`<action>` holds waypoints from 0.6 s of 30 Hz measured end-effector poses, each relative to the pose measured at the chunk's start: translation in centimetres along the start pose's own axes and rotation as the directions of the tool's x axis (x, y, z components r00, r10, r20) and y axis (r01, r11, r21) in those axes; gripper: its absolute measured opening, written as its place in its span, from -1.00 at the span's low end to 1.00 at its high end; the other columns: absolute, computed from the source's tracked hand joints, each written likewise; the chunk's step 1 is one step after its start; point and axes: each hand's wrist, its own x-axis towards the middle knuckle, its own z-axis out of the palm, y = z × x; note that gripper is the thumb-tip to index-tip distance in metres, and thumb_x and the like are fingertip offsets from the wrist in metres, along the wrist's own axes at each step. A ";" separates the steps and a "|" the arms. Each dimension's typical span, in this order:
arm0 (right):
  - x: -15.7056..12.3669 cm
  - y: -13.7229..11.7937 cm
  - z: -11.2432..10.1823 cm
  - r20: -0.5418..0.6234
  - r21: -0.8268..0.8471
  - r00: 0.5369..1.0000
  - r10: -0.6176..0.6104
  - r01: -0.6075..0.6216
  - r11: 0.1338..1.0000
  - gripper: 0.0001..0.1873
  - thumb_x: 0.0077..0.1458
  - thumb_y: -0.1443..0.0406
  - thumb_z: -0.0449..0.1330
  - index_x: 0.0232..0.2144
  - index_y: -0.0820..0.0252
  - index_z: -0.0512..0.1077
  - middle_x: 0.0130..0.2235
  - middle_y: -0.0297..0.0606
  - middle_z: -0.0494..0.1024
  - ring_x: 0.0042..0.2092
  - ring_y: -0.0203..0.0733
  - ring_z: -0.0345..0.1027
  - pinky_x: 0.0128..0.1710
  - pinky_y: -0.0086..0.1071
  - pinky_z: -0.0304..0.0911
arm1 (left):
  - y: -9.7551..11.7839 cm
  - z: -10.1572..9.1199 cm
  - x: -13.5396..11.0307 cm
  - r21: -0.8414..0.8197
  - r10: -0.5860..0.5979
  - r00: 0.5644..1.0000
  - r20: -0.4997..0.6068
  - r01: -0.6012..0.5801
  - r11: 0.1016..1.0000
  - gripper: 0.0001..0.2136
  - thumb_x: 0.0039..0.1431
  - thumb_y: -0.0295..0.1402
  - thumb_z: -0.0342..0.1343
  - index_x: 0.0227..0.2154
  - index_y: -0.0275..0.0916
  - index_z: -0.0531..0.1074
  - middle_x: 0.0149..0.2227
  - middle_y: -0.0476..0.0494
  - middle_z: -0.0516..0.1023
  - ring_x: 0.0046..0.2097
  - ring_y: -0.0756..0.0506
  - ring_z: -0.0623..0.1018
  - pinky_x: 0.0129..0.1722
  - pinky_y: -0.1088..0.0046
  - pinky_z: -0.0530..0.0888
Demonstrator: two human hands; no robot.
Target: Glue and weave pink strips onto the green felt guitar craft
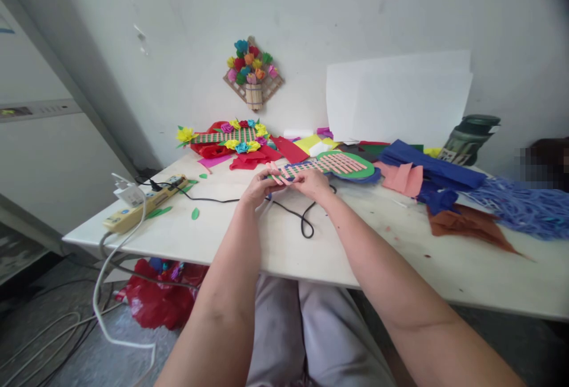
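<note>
Both my hands grip the neck end of a guitar-shaped craft piece (351, 164), green with pink strips woven across it and blue paper under its round body. My left hand (260, 189) pinches the neck's tip, where pink strips stick out. Fingers of my right hand (312, 184) close on the near edge of the neck, a little right of the left hand. The round end points to the right, close to the table top. A black cord (302, 215) runs beneath my hands and loops on the table.
A finished-looking flowered craft guitar (226, 137) lies at the back left. A yellow power strip (146, 204) with plugs sits at the left edge. Coloured crepe paper (427, 165), blue shredded strands (524, 203) and a dark green bottle (469, 138) occupy the right. A person's head shows at far right.
</note>
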 end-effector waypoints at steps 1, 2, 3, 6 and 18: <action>0.0 0.0 0.0 0.002 -0.002 1.000 -0.001 0.001 1.000 -0.76 -0.14 0.05 0.22 -0.50 0.05 0.54 -0.38 -0.36 0.57 -0.33 -0.24 0.37 -0.46 -0.44 0.08 | 0.0 0.0 0.0 -0.007 -0.007 1.000 0.000 0.007 1.000 -0.75 -0.22 -0.56 0.18 -0.36 -0.35 0.40 -0.44 -0.13 0.56 -0.35 -0.10 0.57 -0.14 0.23 0.46; 0.0 0.0 0.1 0.000 -0.005 1.000 -0.003 0.003 1.000 -0.75 -0.13 0.04 0.21 -0.50 0.04 0.54 -0.38 -0.36 0.57 -0.33 -0.24 0.37 -0.45 -0.43 0.09 | 0.0 0.0 0.0 -0.012 -0.013 1.000 -0.002 0.012 1.000 -0.76 -0.22 -0.56 0.17 -0.37 -0.35 0.40 -0.44 -0.13 0.56 -0.35 -0.10 0.57 -0.15 0.23 0.46; 0.0 0.0 0.1 -0.003 -0.007 1.000 -0.004 0.004 1.000 -0.74 -0.13 0.04 0.21 -0.50 0.04 0.54 -0.38 -0.36 0.57 -0.33 -0.24 0.37 -0.45 -0.43 0.09 | 0.0 0.0 0.0 -0.016 -0.016 1.000 -0.005 0.015 1.000 -0.76 -0.21 -0.56 0.17 -0.37 -0.35 0.40 -0.45 -0.14 0.56 -0.35 -0.11 0.57 -0.15 0.23 0.46; 0.0 0.0 0.0 -0.008 -0.016 1.000 -0.002 0.002 1.000 -0.77 -0.13 0.06 0.21 -0.49 0.04 0.54 -0.38 -0.35 0.58 -0.31 -0.23 0.38 -0.44 -0.43 0.09 | 0.1 0.0 0.0 -0.027 -0.024 1.000 -0.009 0.023 0.999 -0.77 -0.19 -0.55 0.16 -0.36 -0.36 0.40 -0.46 -0.17 0.56 -0.36 -0.12 0.58 -0.17 0.22 0.47; 0.3 0.7 -0.3 -0.017 -0.020 0.998 -0.062 0.062 0.998 -0.83 -0.16 0.13 0.25 -0.48 0.05 0.54 -0.41 -0.37 0.58 -0.33 -0.23 0.39 -0.45 -0.45 0.11 | 0.1 0.1 0.1 -0.013 -0.072 0.997 -0.042 0.072 0.997 -0.82 -0.15 -0.56 0.09 -0.39 -0.37 0.42 -0.41 -0.21 0.57 -0.34 -0.16 0.59 -0.22 0.29 0.50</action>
